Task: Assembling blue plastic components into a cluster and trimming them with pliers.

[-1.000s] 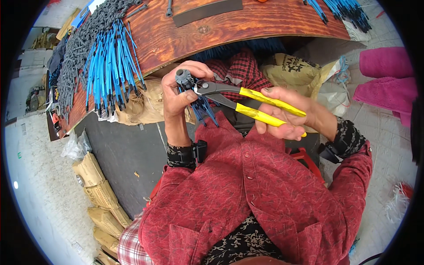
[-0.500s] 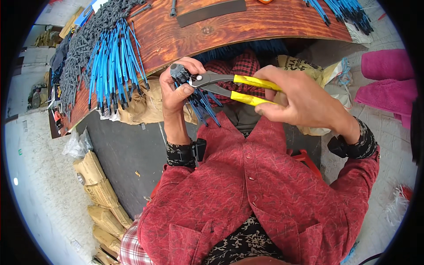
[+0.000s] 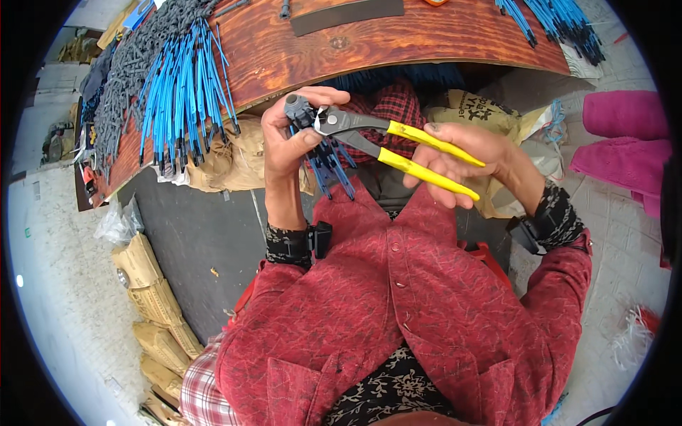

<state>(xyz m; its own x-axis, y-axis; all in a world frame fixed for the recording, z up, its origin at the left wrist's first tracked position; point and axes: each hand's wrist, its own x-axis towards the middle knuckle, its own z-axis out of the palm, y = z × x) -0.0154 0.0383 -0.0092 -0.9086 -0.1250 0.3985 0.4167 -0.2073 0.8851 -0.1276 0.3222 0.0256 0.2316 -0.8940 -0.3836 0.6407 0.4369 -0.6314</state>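
My left hand (image 3: 283, 145) is closed around a small bundle of blue rods (image 3: 330, 169) with dark tips, which point downward. A dark grey ribbed plastic head (image 3: 297, 108) sticks out at the top of this grip. The jaws of yellow-handled pliers (image 3: 419, 170) meet the bundle just beside that head; exactly what they bite is too small to tell. Palm turned up, my right hand (image 3: 490, 145) holds the pliers loosely, its thumb over the upper handle and its fingers behind the lower one. The handles stand apart.
Across the top runs a wooden table (image 3: 426, 50) bearing a dark grey bar (image 3: 348, 17). A heap of grey-headed blue rods (image 3: 181, 99) hangs over its left edge; more blue rods (image 3: 561, 25) lie at far right. Brown packages (image 3: 153, 291) line the floor at left; purple cloth (image 3: 625, 160) is at right.
My right hand has rolled palm up and loosened its hold on the handles. The pliers now tilt down toward the right. My left hand keeps the bundle, almost in place.
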